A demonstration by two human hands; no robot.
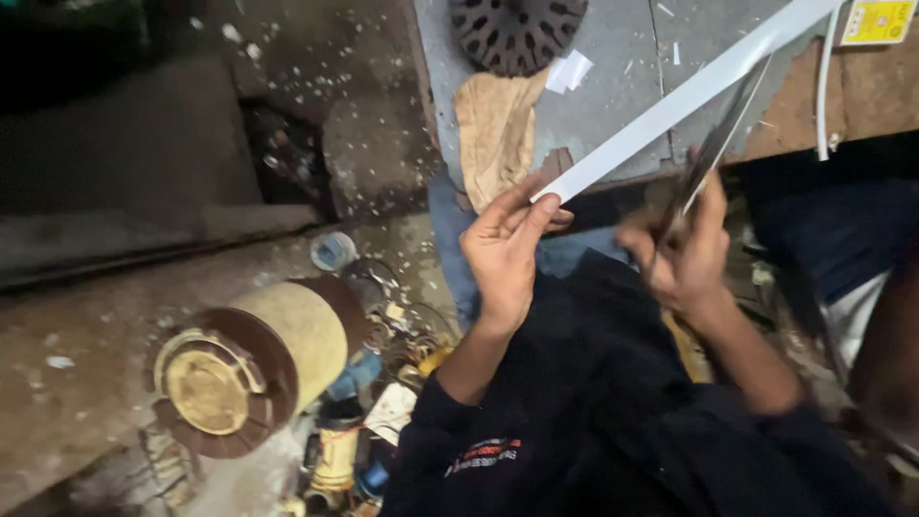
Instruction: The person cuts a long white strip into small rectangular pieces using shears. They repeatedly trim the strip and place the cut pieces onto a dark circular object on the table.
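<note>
Head view is tilted and partly blurred, and two bare hands are seen above a dark lap. The left hand (503,251) is closed on the near end of a long white strip (670,105), the end being pinched between thumb and fingertips. The strip is held in the air and runs up and to the right, across a grey surface (613,86) and out toward the upper right corner. The right hand (682,251) is blurred, but it is seen closed around the handles of scissors (716,144), whose dark blades are raised just beside the strip, below it and nearly parallel to it; whether the blades touch the strip cannot be told. On the surface a brown cloth (493,129) is draped over the near edge, a small white scrap (570,72) lies just beside its upper corner, and a dark slotted disc (517,31) is cut off by the top of the frame. A yellow label (879,21) and a thin white cable (825,86) are seen at the far right. On the floor to the left a cream cylinder (254,369) with a rusty end face lies on its side, well apart from the hands, and small cans and coiled wires (383,383) are heaped next to it.
</note>
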